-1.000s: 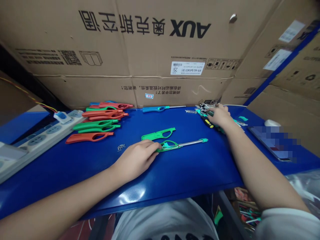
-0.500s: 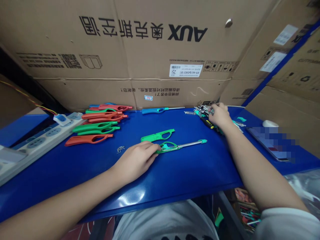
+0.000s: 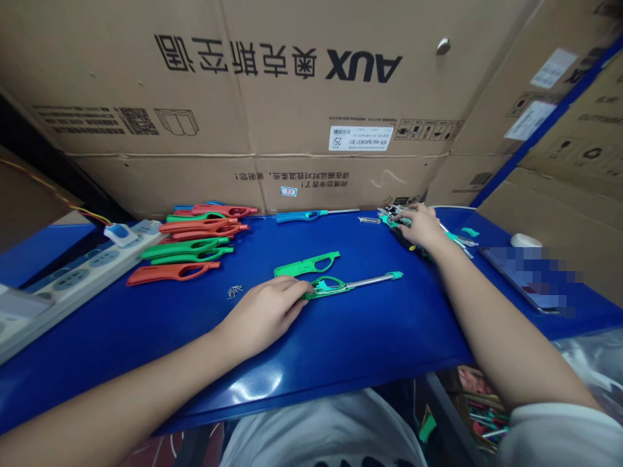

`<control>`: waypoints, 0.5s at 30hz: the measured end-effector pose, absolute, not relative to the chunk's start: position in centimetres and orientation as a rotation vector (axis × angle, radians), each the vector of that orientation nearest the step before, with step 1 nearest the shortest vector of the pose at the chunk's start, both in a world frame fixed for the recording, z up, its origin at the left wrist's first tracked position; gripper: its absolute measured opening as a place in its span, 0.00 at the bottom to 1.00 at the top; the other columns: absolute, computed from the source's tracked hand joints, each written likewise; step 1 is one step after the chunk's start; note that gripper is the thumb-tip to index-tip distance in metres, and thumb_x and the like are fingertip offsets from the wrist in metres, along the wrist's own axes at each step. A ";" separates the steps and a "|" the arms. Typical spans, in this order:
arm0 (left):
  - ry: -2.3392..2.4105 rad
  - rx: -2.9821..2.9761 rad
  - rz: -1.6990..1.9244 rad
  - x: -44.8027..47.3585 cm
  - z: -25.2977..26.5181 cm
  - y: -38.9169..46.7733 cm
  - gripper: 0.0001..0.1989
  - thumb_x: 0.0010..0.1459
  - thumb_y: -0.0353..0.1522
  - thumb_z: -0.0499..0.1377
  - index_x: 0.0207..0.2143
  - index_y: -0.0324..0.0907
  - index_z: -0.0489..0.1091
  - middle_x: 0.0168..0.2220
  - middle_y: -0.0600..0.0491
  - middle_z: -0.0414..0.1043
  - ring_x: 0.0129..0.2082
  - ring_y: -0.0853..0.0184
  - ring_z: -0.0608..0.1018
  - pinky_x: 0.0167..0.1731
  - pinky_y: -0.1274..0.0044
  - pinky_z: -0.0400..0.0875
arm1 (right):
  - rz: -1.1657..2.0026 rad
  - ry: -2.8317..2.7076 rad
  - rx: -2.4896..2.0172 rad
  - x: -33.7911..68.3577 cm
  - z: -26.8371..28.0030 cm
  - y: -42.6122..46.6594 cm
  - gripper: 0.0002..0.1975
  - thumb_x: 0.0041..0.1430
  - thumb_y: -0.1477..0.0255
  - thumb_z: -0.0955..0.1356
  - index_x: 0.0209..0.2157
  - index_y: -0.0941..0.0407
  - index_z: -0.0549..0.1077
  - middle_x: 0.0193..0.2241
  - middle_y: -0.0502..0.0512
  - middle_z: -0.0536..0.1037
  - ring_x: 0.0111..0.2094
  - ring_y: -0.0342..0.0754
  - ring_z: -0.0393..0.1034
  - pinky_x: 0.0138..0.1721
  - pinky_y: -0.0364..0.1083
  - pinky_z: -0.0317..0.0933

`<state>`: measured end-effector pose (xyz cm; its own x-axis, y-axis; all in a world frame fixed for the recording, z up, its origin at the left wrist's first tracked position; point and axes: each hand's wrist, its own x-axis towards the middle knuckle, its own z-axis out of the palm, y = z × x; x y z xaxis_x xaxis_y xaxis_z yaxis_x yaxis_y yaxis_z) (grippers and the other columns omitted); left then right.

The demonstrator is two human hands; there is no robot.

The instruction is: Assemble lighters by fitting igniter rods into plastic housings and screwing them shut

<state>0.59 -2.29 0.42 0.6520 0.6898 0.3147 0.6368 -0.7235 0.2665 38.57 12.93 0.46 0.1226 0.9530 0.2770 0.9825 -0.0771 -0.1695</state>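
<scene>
My left hand (image 3: 265, 312) is closed around the handle end of an opened green gas lighter (image 3: 335, 289), which lies on the table with its metal tube pointing right and a teal tip at the end. Just behind it is a loose green lighter shell half (image 3: 306, 264). At the back right, my right hand (image 3: 419, 226) reaches into a pile of metal and teal lighter parts (image 3: 389, 214), fingers bent and together; what they grip is hidden. Under those fingers lies a black and yellow handled tool (image 3: 402, 240), partly covered.
Several red and green lighter shells (image 3: 195, 246) are stacked at left, beside a white power strip (image 3: 73, 282). Small screws (image 3: 235, 292) lie left of my left hand. A blue lighter (image 3: 302, 216) rests along the cardboard wall (image 3: 272, 130). A phone (image 3: 520, 279) lies at right.
My right hand has shifted slightly left within the parts pile, over the black and yellow handle. The left hand and the green lighter have stayed put.
</scene>
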 end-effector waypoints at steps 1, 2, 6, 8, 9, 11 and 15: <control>1.102 2.735 0.608 0.6 0.4 -2.3 0.08 0.67 0.27 0.56 0.47 0.44 0.71 0.44 0.50 0.79 0.45 0.61 0.81 0.45 0.70 0.77 | -0.133 -1.875 -2.094 38.6 0.4 13.0 0.15 0.60 0.70 0.67 0.45 0.51 0.82 0.60 0.62 0.67 0.60 0.69 0.57 0.55 0.65 0.58; 1.100 2.737 0.613 0.6 0.4 -2.3 0.08 0.67 0.27 0.56 0.47 0.43 0.71 0.44 0.50 0.79 0.44 0.61 0.81 0.45 0.70 0.77 | -0.138 -1.860 -2.082 38.6 0.4 13.0 0.15 0.61 0.69 0.66 0.45 0.52 0.82 0.60 0.63 0.68 0.60 0.69 0.57 0.55 0.65 0.58; 1.092 2.730 0.623 0.7 0.5 -2.3 0.08 0.67 0.28 0.56 0.46 0.43 0.71 0.44 0.49 0.79 0.44 0.61 0.81 0.45 0.70 0.77 | -0.203 -1.925 -1.908 37.9 0.5 12.7 0.18 0.63 0.64 0.65 0.49 0.54 0.80 0.61 0.65 0.67 0.61 0.68 0.58 0.58 0.64 0.57; 1.082 2.717 0.624 0.8 0.6 -2.4 0.07 0.67 0.27 0.55 0.46 0.43 0.71 0.44 0.50 0.79 0.44 0.61 0.81 0.45 0.70 0.77 | -0.252 -2.097 -1.767 37.1 0.5 12.4 0.20 0.65 0.63 0.63 0.53 0.52 0.77 0.64 0.62 0.66 0.63 0.66 0.58 0.61 0.67 0.52; 1.077 2.710 0.622 0.8 0.5 -2.4 0.07 0.67 0.27 0.56 0.46 0.43 0.71 0.44 0.50 0.79 0.45 0.61 0.81 0.45 0.70 0.77 | -0.275 -2.201 -1.703 36.5 0.5 12.1 0.20 0.66 0.64 0.62 0.55 0.51 0.76 0.65 0.60 0.65 0.63 0.65 0.57 0.63 0.69 0.47; 1.069 2.700 0.619 0.9 0.5 -2.4 0.07 0.67 0.27 0.56 0.46 0.42 0.71 0.44 0.50 0.79 0.45 0.61 0.80 0.46 0.69 0.77 | -0.302 -2.386 -1.622 35.4 0.3 11.8 0.21 0.68 0.66 0.60 0.58 0.50 0.73 0.65 0.59 0.66 0.65 0.65 0.56 0.63 0.75 0.36; 1.064 2.691 0.616 0.9 0.3 -2.4 0.07 0.67 0.28 0.56 0.46 0.42 0.71 0.45 0.49 0.78 0.46 0.60 0.80 0.47 0.68 0.77 | -0.277 -2.506 -1.595 33.5 0.0 11.3 0.23 0.69 0.72 0.57 0.62 0.54 0.68 0.62 0.65 0.70 0.63 0.63 0.61 0.63 0.76 0.34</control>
